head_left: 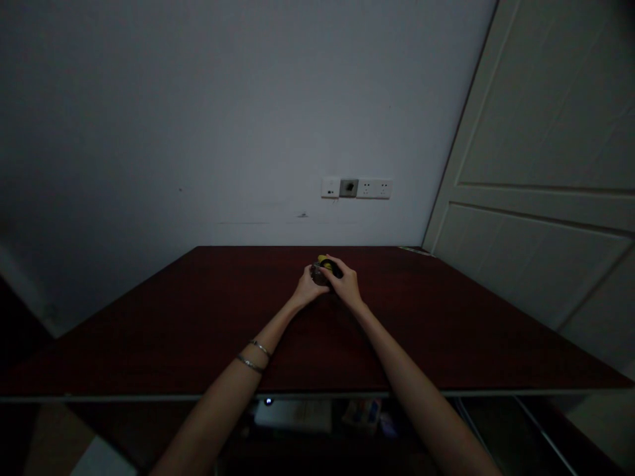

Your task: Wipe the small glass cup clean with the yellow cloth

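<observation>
Dark red tabletop (149, 344) — white wall sockets (357, 188) above, panelled door (526, 165) right.

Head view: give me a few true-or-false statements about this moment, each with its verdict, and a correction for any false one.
1. The left hand and right hand are both around a small yellow-and-black object. True.
2. Two thin metal bangles circle the right forearm. False: they circle the left forearm.
3. The tabletop is dark red. True.
4. A panelled door stands left of the tabletop. False: it stands to the right.
5. A white socket strip is mounted on the wall beyond the tabletop. True.
</observation>
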Available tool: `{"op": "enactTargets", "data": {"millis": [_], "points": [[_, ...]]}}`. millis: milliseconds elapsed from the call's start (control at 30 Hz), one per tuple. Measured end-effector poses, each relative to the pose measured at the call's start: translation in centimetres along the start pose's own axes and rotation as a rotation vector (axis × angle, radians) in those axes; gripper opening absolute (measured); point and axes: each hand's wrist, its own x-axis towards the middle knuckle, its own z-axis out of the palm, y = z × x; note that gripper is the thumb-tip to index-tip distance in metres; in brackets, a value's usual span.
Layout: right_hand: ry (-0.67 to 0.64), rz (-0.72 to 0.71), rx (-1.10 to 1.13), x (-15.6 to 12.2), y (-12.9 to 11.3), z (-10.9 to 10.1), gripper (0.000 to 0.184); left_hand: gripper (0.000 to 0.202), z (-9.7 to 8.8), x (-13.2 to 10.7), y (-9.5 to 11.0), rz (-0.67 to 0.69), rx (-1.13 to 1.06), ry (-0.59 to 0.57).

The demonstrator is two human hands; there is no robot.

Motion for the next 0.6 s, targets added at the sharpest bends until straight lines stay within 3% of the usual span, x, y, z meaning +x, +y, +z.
{"op": "enactTargets", "data": {"millis": [267, 600], "points": [[-0.042, -0.077, 0.042, -0.5, -0.4, 0.6, 0.044, 0.083, -0.8, 0.0, 0.2, 0.067, 0.046, -0.032], [0.059, 0.188, 0.133, 0.4, 1.4, 0.3, 0.037, 0.086, -0.9, -0.8, 1.7, 0.124, 0.317, -0.163]]}}
